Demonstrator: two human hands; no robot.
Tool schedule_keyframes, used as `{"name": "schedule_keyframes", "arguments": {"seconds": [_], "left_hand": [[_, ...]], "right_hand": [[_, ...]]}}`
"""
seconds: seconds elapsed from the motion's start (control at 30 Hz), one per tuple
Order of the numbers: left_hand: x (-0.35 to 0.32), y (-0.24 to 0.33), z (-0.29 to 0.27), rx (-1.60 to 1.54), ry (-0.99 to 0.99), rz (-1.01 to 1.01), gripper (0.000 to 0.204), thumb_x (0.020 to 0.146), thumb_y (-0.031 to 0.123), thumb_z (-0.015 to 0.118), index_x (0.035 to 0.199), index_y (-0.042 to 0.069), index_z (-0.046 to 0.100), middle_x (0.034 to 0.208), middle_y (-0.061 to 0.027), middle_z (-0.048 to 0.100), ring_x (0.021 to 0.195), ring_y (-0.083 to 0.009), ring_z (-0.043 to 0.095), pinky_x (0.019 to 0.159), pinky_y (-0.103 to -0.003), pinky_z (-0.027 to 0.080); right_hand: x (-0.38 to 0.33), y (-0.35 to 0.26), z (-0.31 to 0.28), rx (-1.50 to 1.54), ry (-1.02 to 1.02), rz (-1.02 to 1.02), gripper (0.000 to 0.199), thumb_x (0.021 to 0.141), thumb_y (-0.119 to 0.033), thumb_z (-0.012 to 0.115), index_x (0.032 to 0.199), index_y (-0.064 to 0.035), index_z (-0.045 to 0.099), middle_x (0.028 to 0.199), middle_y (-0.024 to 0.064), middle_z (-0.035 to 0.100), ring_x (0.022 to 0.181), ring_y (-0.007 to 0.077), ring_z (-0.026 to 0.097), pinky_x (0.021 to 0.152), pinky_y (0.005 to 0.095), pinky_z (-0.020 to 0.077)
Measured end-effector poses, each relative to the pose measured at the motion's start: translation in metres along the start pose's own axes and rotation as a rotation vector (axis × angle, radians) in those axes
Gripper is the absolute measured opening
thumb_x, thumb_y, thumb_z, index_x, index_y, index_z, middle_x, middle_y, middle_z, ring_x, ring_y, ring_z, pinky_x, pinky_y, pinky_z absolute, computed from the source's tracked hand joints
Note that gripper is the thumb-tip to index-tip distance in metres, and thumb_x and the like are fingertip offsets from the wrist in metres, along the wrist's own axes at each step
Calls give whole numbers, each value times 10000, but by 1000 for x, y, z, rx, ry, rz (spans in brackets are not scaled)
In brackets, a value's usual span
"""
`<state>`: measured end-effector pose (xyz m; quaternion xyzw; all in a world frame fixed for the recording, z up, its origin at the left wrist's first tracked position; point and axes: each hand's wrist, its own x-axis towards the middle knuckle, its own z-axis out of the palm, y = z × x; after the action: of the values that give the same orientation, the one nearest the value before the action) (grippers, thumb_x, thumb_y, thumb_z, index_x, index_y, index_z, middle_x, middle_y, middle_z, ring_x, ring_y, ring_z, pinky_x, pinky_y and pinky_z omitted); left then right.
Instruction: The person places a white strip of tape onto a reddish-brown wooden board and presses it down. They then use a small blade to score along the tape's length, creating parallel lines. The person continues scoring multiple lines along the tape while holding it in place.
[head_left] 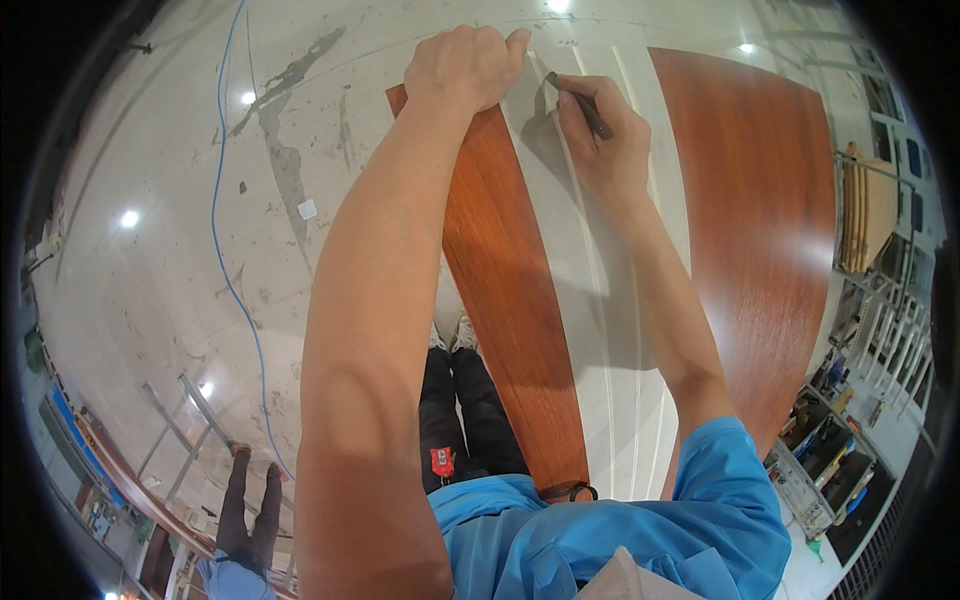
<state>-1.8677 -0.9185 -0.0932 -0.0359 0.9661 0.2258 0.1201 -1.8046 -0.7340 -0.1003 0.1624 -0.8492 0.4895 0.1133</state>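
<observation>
My left hand (462, 68) is bent over the far end of a narrow reddish-brown wood-grain panel (515, 290), its fingers curled down and the thumb sticking out to the right. The fingertips are hidden behind the hand. In my right hand (612, 140) is a short dark pen-shaped tool (598, 122), closed between thumb and fingers. Its tip points up and left, over a pale grey band (600, 300) beside the narrow panel. Several thin cream lines run lengthwise along this band. Whether the tip touches the surface I cannot tell.
A wide reddish-brown panel (750, 220) lies right of the pale band. A blue hose or cable (217, 200) crosses the stained floor on the left. A tool-filled cart (825, 450) and stacked boards (865, 215) stand at the right. Another person (245, 520) is at lower left.
</observation>
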Motion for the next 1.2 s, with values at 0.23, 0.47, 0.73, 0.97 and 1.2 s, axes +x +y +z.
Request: {"name": "schedule_keyframes", "arguments": {"seconds": [0.23, 0.47, 0.73, 0.97, 1.2], "left_hand": [[1, 0, -1, 18, -29, 1, 686, 1128, 544, 343, 1081, 53, 821, 1098, -184, 797, 1072, -399, 747, 922, -526, 607], [2, 0, -3, 43, -41, 7, 673, 1137, 522, 343, 1083, 55, 824, 1105, -175, 801, 1068, -379, 755, 918, -513, 619], [3, -1, -4, 18, -68, 4, 671, 1138, 516, 342, 1071, 56, 825, 1090, -172, 802, 1057, -377, 758, 912, -508, 623], [1, -1, -2, -8, -58, -15, 663, 1137, 517, 345, 1082, 67, 829, 1094, -168, 803, 1063, -379, 756, 914, -513, 623], [4, -3, 1, 13, -26, 2, 663, 1137, 519, 348, 1096, 64, 829, 1115, -169, 803, 1085, -383, 752, 928, -514, 619]], "right_hand": [[-3, 1, 1, -11, 16, 8, 105, 1013, -22, 706, 1116, -2, 720, 839, 78, 724, 701, 135, 659, 644, 284, 526], [-5, 3, 1, -21, 13, -1, 101, 1014, -23, 704, 1113, -8, 720, 835, 86, 725, 691, 143, 658, 645, 289, 529], [-8, 2, 1, 1, 19, 7, 110, 1015, -24, 705, 1123, -8, 718, 842, 83, 730, 701, 137, 666, 651, 282, 531], [-10, -1, 0, -12, 5, 26, 107, 1016, -11, 695, 1119, -3, 718, 846, 85, 733, 708, 136, 670, 654, 283, 533], [-14, -2, -1, -28, 12, 24, 109, 1010, -2, 699, 1117, -3, 718, 823, 71, 718, 690, 125, 650, 638, 280, 516]]}}
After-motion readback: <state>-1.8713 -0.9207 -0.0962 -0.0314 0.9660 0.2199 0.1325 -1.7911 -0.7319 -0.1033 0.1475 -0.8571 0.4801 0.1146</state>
